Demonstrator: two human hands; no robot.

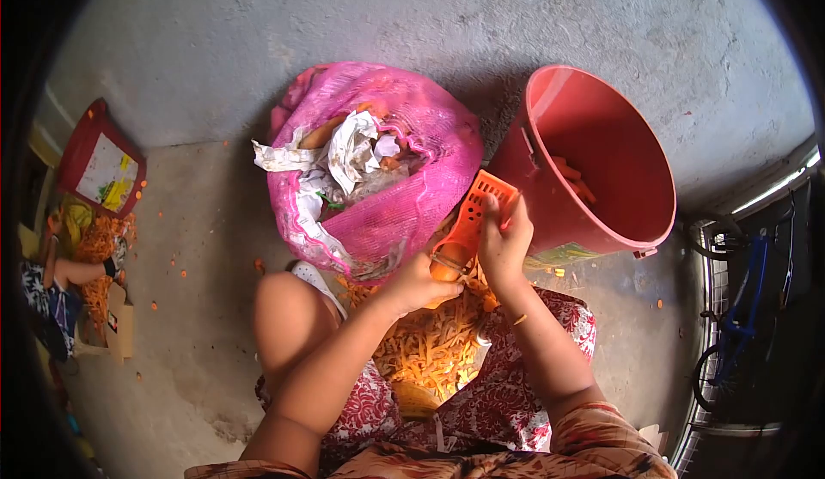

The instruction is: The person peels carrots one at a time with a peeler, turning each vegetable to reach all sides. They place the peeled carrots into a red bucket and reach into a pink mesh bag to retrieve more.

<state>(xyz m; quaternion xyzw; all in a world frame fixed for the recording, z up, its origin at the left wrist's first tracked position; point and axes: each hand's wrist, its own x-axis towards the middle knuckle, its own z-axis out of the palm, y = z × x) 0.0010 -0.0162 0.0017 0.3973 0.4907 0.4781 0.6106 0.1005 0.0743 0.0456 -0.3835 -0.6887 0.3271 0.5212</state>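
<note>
My left hand (418, 285) is closed round a carrot (447, 266), held low between my knees. In my right hand (505, 243) is an orange peeler (475, 208) with a wide, perforated handle. The peeler's blade end lies against the carrot, close to my left fingers. Below both hands spreads a heap of orange carrot peelings (430, 341), and part of a yellowish container (416, 400) shows at its near edge. Most of the carrot is hidden by my fingers and the peeler.
A pink mesh sack (430, 135) with paper and carrots stands ahead, against the wall. To its right, a tilted red bucket (619, 170) holds several carrot pieces. Another person (60, 281) sits at far left near peelings and a red bucket (99, 157). A blue bicycle (743, 298) is at right.
</note>
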